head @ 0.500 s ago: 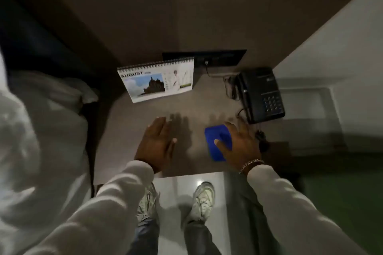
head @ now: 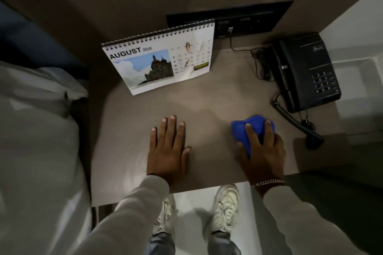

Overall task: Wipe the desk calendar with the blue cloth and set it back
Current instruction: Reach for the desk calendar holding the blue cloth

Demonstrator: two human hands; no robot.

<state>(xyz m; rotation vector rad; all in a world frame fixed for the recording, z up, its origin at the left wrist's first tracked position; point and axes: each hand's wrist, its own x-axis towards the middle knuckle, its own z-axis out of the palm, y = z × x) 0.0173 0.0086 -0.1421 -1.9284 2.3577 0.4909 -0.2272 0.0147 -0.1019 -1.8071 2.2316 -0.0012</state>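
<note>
A spiral-bound desk calendar [head: 159, 58] showing AUGUST and a building photo stands upright at the back of the brown desk [head: 207, 97]. Several brownish smudges mark its date grid. My left hand [head: 167, 149] lies flat on the desk, fingers spread, holding nothing, well in front of the calendar. My right hand [head: 261, 151] grips a bunched blue cloth [head: 246, 128] on the desk to the right, fingers curled over it.
A black desk phone [head: 304, 70] with a coiled cord [head: 290, 116] sits at the right back. A black wall panel [head: 238, 16] with a plugged cable is behind the calendar. White bedding [head: 37, 130] borders the desk's left side. My shoes [head: 226, 209] show below the front edge.
The view has closed in on the desk. My right hand's fingers have curled over the cloth, bunching it up. My left hand stays flat on the desk.
</note>
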